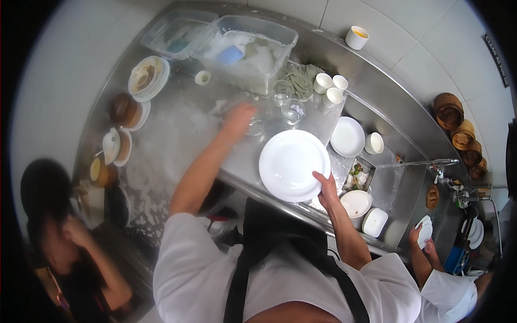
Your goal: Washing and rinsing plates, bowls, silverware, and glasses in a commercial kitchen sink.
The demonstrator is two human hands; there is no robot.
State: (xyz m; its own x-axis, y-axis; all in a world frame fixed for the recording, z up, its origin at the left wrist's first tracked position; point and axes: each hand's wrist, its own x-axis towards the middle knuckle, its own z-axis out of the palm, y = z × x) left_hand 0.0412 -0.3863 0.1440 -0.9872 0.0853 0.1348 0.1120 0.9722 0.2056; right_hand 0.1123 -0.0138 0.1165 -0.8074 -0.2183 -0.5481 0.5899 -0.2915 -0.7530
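Observation:
My right hand [325, 189] grips the rim of a large white plate [293, 161], thumb on top, holding it over the front edge of the steel counter. My left hand [240, 117] is blurred over the wet counter, beside a small glass [255, 127]; its fingers are smeared by motion. Two more glasses, one [293, 112] with something pale inside and another [281, 92] behind it, stand past the plate. Beyond them lie a crumpled grey-green cloth [302, 79] and several white cups [323, 83].
A plastic tub [293, 42] at the back holds suds and a blue sponge [230, 55]. Used dishes [148, 78] line the left edge. The right-hand sink [392, 185] contains bowls and a food-scrap tray [357, 175]. One person sits left; another holds a dish [425, 230] right.

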